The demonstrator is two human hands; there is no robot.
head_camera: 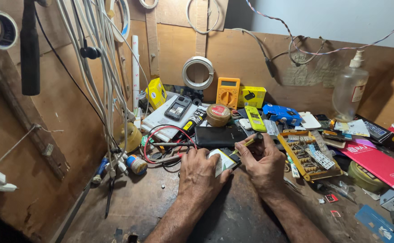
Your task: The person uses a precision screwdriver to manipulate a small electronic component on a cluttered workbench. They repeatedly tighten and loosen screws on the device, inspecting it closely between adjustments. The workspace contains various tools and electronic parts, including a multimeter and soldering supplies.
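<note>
From the head camera, the wooden bench [134,207] is very crowded. A black phone [220,135] lies just behind the hands. Red and black wires [161,139] curl to its left. A yellow meter [228,92] stands at the back wall, with a round tin [218,114] in front of it. A tray of small parts [308,155] sits right beside the right hand, and a red booklet [379,164] lies past that. White cables [102,67] hang down on the left. A clear pump bottle [349,87] stands at the back right.

The left hand [200,173] presses down on a small white battery pack [224,162], fingers closed over its left part. The pack lies flat near the middle of the bench, its long side tilted up to the right.

The right hand [264,164] pinches a thin yellow-green tool [247,143]. The tool slants, with its tip down-left at the pack and its dark end up-right.
</note>
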